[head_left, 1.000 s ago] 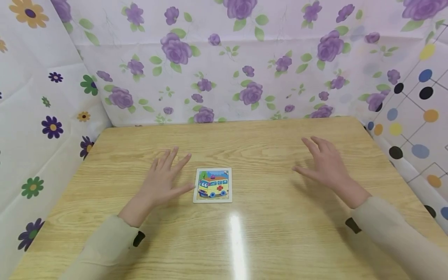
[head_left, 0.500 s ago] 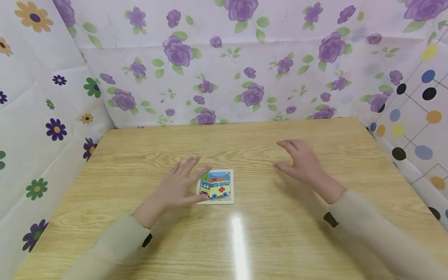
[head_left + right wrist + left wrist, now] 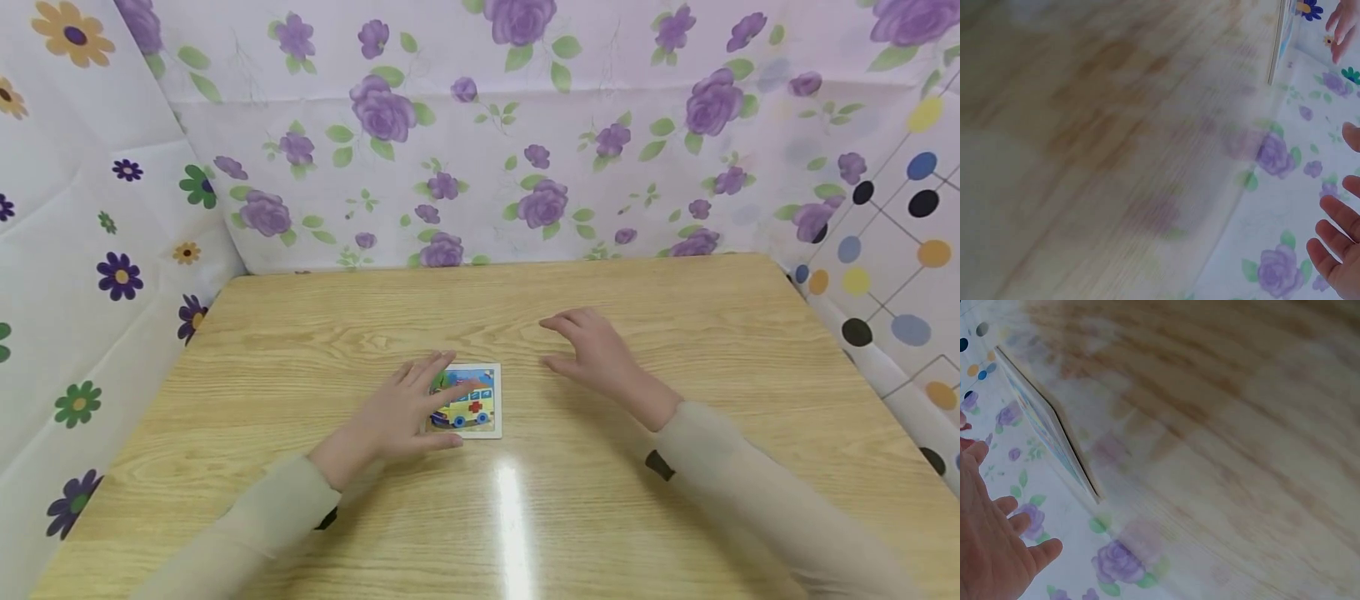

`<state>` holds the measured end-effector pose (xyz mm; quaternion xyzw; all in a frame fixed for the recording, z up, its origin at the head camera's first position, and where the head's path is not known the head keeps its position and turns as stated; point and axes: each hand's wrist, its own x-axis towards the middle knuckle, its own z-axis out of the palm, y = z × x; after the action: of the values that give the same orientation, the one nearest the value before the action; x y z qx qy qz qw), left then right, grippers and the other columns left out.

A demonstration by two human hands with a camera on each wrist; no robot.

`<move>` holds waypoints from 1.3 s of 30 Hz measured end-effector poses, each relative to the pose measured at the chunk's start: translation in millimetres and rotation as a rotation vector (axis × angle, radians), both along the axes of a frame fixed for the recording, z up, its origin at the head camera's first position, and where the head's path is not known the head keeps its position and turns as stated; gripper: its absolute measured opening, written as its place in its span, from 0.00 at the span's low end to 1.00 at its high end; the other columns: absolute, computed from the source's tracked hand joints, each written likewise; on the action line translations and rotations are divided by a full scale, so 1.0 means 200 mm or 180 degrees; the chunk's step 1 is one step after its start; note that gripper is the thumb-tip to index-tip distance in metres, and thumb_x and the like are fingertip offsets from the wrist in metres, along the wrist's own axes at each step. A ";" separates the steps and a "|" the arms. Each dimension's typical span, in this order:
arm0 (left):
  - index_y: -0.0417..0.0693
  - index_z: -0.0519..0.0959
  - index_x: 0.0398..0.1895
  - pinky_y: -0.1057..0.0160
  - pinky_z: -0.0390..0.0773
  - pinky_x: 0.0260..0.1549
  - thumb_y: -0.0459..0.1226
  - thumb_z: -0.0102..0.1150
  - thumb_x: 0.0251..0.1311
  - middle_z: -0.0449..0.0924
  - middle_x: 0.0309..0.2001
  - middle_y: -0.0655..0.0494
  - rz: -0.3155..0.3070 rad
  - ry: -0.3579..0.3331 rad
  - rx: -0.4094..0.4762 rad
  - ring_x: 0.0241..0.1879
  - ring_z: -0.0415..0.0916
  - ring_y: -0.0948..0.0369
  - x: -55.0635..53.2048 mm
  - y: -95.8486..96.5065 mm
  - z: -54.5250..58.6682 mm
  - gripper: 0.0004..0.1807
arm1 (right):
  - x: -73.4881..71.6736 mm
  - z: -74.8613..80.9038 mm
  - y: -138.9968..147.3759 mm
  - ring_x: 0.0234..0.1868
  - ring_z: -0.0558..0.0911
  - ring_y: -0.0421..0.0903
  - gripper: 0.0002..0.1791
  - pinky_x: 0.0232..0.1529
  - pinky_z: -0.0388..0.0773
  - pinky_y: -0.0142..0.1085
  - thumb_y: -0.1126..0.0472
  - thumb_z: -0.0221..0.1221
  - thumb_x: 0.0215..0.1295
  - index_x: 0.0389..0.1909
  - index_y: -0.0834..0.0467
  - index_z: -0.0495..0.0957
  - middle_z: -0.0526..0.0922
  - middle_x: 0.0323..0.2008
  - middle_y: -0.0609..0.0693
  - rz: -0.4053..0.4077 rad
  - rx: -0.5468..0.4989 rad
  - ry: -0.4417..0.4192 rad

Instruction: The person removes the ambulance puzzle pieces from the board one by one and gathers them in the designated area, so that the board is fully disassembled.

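A square picture puzzle [image 3: 480, 408] with a white border and a yellow ambulance lies flat on the wooden table. Over its left part hovers my left hand [image 3: 393, 412], fingers spread, hiding that side of the picture. The left wrist view shows the puzzle [image 3: 1054, 428] edge-on, with a gap between it and the left hand [image 3: 991, 531]. To the right of the puzzle, my right hand [image 3: 596, 354] is held above the table, thumb apart from the fingers, holding nothing. In the right wrist view, fingers of the right hand [image 3: 1341, 244] show at the right edge.
The wooden table [image 3: 360, 308] reaches back to a cloth [image 3: 480, 150] printed with purple roses. Flower-patterned cloth [image 3: 142, 333] hangs at the left, and dotted cloth [image 3: 885, 275] at the right. A bright light reflection lies on the table in front of the puzzle.
My left hand has moved right, from beside the puzzle to over its left part. My right hand has moved left, closer to the puzzle. The puzzle itself stays in place.
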<state>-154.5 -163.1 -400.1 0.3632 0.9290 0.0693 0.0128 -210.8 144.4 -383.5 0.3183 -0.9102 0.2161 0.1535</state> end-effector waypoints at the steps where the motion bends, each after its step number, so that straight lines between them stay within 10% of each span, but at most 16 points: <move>1: 0.72 0.52 0.74 0.36 0.52 0.66 0.66 0.47 0.59 0.44 0.76 0.44 -0.0008 -0.0011 -0.0007 0.74 0.43 0.45 0.00 0.01 0.00 0.40 | 0.00 0.00 -0.02 0.50 0.76 0.56 0.26 0.53 0.73 0.50 0.55 0.69 0.54 0.52 0.61 0.78 0.81 0.47 0.57 0.0007 0.0029 -0.0079; 20: 0.70 0.58 0.72 0.38 0.58 0.64 0.68 0.46 0.57 0.47 0.75 0.43 -0.0107 -0.0254 -0.0331 0.73 0.47 0.45 0.02 0.08 -0.02 0.39 | -0.01 -0.03 -0.29 0.49 0.79 0.51 0.19 0.52 0.76 0.44 0.57 0.65 0.59 0.50 0.61 0.80 0.83 0.47 0.55 0.0308 0.0680 -0.0967; 39: 0.63 0.60 0.72 0.41 0.65 0.62 0.53 0.43 0.70 0.49 0.73 0.36 -0.0162 -0.0333 -0.0396 0.71 0.50 0.39 0.02 0.07 -0.03 0.28 | -0.06 -0.05 -0.39 0.46 0.80 0.49 0.12 0.49 0.78 0.41 0.64 0.63 0.59 0.44 0.62 0.84 0.83 0.43 0.54 0.0522 0.0698 -0.1269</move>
<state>-150.8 -148.5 -406.4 0.3811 0.9201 0.0300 0.0856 -223.0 66.9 -394.1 0.3570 -0.9116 0.1864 -0.0827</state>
